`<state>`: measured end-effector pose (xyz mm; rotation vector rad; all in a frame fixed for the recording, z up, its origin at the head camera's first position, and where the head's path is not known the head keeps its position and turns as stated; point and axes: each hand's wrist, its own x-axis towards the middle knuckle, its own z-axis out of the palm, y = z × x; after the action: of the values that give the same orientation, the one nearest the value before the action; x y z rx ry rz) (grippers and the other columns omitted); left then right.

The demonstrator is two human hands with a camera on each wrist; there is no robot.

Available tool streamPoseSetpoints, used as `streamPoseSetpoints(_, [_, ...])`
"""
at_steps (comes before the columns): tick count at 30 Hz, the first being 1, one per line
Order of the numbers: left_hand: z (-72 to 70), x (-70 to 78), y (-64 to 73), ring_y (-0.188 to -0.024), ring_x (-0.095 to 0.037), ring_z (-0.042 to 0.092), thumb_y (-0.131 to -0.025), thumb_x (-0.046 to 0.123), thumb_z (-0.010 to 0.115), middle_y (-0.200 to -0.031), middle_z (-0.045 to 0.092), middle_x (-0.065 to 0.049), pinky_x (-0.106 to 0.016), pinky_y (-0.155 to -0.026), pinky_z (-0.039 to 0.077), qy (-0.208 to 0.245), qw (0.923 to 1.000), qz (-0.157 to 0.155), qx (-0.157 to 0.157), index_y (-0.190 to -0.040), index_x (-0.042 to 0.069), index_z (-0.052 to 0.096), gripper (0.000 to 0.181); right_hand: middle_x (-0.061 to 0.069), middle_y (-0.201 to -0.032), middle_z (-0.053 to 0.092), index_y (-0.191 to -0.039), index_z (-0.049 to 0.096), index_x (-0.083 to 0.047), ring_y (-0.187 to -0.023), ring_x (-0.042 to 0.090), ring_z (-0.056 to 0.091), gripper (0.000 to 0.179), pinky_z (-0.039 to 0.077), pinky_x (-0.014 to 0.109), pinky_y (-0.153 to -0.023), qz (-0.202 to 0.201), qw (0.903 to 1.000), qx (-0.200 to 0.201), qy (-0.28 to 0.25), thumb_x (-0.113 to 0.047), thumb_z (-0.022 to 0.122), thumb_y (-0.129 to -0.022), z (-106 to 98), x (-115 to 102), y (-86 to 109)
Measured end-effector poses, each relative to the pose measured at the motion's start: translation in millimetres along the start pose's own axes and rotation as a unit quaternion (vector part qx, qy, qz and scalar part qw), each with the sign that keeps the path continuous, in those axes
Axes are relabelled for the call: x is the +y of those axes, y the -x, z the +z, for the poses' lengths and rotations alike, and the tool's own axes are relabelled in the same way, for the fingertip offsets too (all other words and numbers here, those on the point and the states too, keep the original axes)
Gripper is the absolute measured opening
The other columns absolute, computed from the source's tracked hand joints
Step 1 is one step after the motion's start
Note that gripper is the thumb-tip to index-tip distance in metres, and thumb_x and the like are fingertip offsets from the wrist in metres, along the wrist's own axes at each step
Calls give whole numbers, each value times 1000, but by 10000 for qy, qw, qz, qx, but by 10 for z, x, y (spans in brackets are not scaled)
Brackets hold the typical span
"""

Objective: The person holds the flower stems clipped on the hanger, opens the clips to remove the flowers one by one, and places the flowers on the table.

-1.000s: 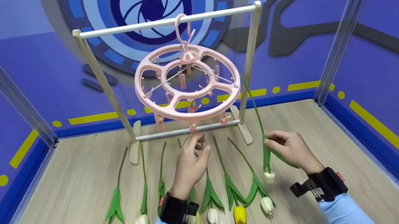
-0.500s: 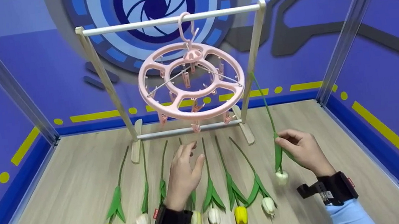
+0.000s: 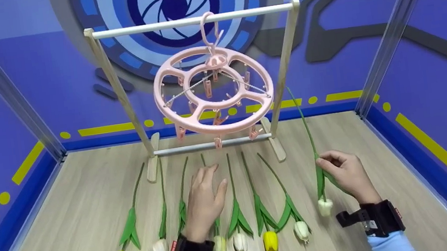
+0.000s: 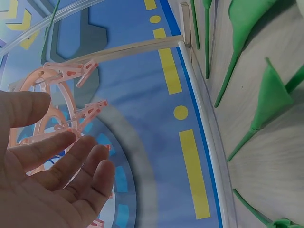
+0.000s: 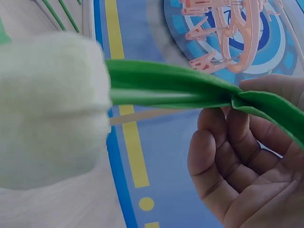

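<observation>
My right hand [image 3: 347,174] pinches a white artificial tulip [image 3: 325,206] where its leaves meet the stem. The bloom hangs down toward the table and the stem [image 3: 303,120] points up, right of the rack. Close up in the right wrist view, the pale bloom [image 5: 52,109] fills the left side and the green leaf [image 5: 166,83] runs to my fingertips. My left hand [image 3: 205,200] hovers over the row of tulips with relaxed fingers and holds nothing. It partly covers one tulip [image 3: 182,211]. In front of the hands hangs a pink round clip hanger [image 3: 217,129].
A wooden rack [image 3: 143,28] carries the hanger, with several clips [image 3: 218,142] dangling. Several tulips lie side by side on the table [image 3: 82,228], among them a yellow tulip [image 3: 270,242] and a white tulip [image 3: 240,243]. Blue panels enclose the table at the back and sides.
My right hand has carried the tulip to the right and slightly toward me, away from the hanger. My left hand has drawn back from below the hanger, down and to the left.
</observation>
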<state>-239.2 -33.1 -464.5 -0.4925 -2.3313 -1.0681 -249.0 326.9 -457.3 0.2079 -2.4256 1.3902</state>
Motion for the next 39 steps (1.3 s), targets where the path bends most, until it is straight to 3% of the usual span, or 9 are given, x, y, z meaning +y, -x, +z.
streamPoseSetpoints(17, [105, 76, 75, -114, -35, 59, -97, 14, 73, -122, 63, -19, -49, -101, 47, -864, 9950, 491, -119, -130, -2, 64, 37, 6, -86, 71, -107, 77, 1, -74, 10, 59, 16, 46, 22, -71, 745, 9964, -266, 296, -10, 69, -99, 86, 143, 45])
streamPoseSetpoints(26, [150, 135, 117, -114, -32, 58, -100, 16, 70, -126, 61, -17, -47, -99, 48, -755, 9954, 304, -510, -134, -1, 62, 39, 8, -89, 74, -109, 77, 2, -77, 10, 61, 19, 46, 24, -72, 975, 9929, -481, 482, -13, 69, -100, 118, 218, 49])
streamPoseSetpoints(39, [228, 168, 140, -116, -32, 60, -98, 18, 73, -125, 62, -17, -47, -99, 50, -909, 9929, 356, -686, -133, -1, 63, 41, 14, -96, 76, -106, 75, 9, -79, 11, 63, 20, 49, 22, -71, 1214, 9875, -959, 294, -8, 69, -98, 136, 380, 36])
